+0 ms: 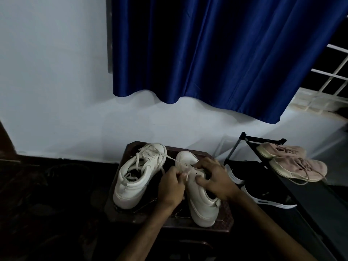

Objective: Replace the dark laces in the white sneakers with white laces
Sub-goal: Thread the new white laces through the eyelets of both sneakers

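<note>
Left hand (172,183): pinching white lace (178,162); risk of missing eyelet in dim light
Right hand (214,178): gripping sneaker (201,204); risk of tipping under loose hold

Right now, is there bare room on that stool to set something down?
Only small patches of the stool: the front edge between the left sneaker and right sneaker, and the front right corner. The middle is crowded: the left hand pinches the lace, the right hand grips the right sneaker.

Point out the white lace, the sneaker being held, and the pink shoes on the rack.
white lace (174,160), head view, its free stretch left of the toe.
held sneaker (200,202), head view, its heel side.
pink shoes (299,167), head view, the nearer shoe's upper.
</note>
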`<action>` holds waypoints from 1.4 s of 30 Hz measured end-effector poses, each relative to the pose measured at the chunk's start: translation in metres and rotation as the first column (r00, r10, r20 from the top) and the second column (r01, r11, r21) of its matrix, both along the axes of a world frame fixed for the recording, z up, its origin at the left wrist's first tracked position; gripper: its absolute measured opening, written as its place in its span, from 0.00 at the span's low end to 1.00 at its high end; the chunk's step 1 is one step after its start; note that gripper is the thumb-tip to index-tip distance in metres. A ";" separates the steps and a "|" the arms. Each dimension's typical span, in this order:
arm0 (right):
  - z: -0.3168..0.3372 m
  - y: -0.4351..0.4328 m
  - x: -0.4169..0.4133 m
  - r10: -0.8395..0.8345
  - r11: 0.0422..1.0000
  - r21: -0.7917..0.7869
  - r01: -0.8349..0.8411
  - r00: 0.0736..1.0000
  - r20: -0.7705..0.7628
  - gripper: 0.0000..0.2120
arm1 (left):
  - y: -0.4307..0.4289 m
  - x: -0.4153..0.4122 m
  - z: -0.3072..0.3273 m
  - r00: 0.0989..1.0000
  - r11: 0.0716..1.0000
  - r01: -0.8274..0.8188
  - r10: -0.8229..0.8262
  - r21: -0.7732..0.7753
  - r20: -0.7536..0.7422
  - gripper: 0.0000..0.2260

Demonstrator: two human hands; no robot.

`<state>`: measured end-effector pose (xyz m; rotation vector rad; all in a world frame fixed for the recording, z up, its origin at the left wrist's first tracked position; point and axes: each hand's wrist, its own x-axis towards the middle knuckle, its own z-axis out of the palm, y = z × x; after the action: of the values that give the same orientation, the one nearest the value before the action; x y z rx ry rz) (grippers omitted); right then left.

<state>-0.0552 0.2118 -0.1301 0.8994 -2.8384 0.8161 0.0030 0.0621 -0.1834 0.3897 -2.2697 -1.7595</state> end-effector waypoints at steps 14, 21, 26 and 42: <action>-0.003 -0.001 0.003 -0.027 0.999 -0.017 0.028 0.999 0.018 0.23 | -0.003 -0.003 0.022 0.983 0.938 0.136 -0.168 -0.319 -0.075 0.08; -0.003 -0.001 0.004 -0.104 0.993 -0.056 0.103 0.995 -0.003 0.19 | -0.027 0.041 0.009 0.987 0.974 0.155 -0.161 0.162 0.027 0.08; -0.003 -0.003 0.007 -0.149 0.984 0.069 0.161 0.976 -0.160 0.20 | -0.018 0.034 0.035 0.964 0.728 0.159 0.030 0.667 -0.263 0.12; -0.005 0.000 0.008 -0.162 0.984 0.050 0.170 0.978 -0.128 0.13 | -0.024 0.028 0.045 0.989 0.992 0.130 -0.129 0.005 -0.076 0.14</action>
<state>-0.0468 0.2117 -0.1354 0.6812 -2.7958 0.6354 0.0308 0.0382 -0.1385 0.1775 -2.2809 -1.8143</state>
